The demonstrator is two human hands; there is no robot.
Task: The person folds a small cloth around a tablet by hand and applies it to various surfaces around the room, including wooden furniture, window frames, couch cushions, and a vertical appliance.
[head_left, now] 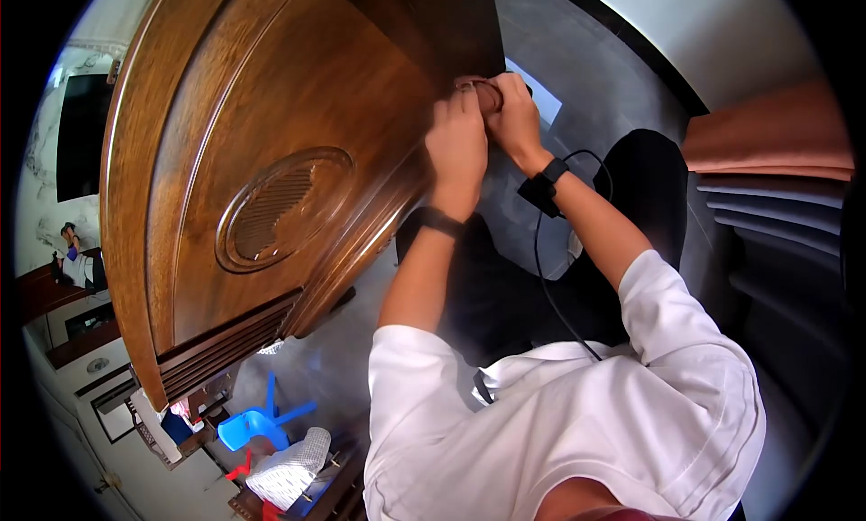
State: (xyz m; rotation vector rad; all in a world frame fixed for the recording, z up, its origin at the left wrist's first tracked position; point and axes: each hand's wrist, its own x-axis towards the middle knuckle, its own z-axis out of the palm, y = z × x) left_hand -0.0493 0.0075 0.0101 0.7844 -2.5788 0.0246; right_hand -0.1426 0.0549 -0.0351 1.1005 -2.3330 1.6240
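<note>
Both hands are together, with the left hand (456, 147) and the right hand (518, 117) closed around a small, reddish-brown, rounded thing (488, 96), up near 1 o'clock. What it's made of can't be told, tbh, since the fingers hide a lot of it. As for progress, nothing can be called finished from this view: the thing is gripped, not put down, so the handling looks midway. How much is left can't be judged.

A black band (439, 221) is worn on the left wrist, and a chunky black strapped device (543, 188) on the right. A thin black cable (538, 250) is looped just below that.

Further out, a big glossy brown wooden panel with a carved oval (379, 88) is seen around 10 o'clock. Folded salmon-pink fabric (767, 142) is spotted between 2 and 3, and a bright blue plastic seat (253, 426) between 7 and 8.
</note>
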